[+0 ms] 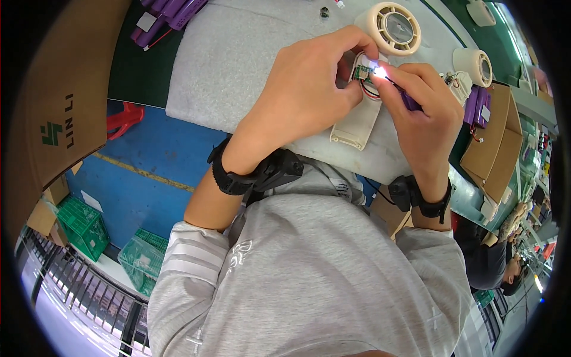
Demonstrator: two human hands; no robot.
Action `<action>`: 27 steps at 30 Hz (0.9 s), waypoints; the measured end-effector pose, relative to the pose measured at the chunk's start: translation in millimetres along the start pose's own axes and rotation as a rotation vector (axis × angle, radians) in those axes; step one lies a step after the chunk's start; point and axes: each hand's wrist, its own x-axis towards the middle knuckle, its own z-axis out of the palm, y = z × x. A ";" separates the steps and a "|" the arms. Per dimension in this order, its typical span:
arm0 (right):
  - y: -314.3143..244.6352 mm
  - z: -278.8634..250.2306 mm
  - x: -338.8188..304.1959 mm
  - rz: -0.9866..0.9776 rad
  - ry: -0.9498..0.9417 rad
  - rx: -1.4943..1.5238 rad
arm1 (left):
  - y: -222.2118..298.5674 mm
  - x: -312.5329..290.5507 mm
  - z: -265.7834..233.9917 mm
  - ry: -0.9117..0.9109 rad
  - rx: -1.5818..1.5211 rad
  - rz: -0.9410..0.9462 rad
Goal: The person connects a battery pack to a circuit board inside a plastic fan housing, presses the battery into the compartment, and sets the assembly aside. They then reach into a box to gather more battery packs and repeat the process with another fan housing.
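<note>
My left hand closes its thumb and fingers on the upper end of a cream plastic housing, around a small green circuit board. A bright white light glows at the board's right end, and its glare hides the details there. The fingertips of my right hand pinch together beside that light. Behind its thumb shows a purple battery pack, seemingly held in the curled fingers. Red and black wires run from the board over the housing. A cream round fan head stands just beyond my hands.
Pale foam sheeting covers the worktop. Purple battery packs lie at the far left; another purple pack lies right, beside an open cardboard box. A second fan head stands far right. A person is at lower right.
</note>
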 end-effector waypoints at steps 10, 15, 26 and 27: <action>-1.6 -0.6 -3.3 -0.025 0.014 -0.034 | -1.8 -2.6 1.8 -0.020 -0.006 -0.002; 1.3 -2.6 -0.2 -0.063 -0.022 -0.076 | -6.1 0.4 -2.3 -0.049 -0.107 0.073; 4.7 -10.9 2.5 0.449 -0.300 0.128 | -15.0 6.3 -6.8 -0.051 0.071 0.367; 9.7 -15.5 2.6 0.489 -0.379 0.150 | -15.5 6.7 -3.2 -0.033 0.024 0.383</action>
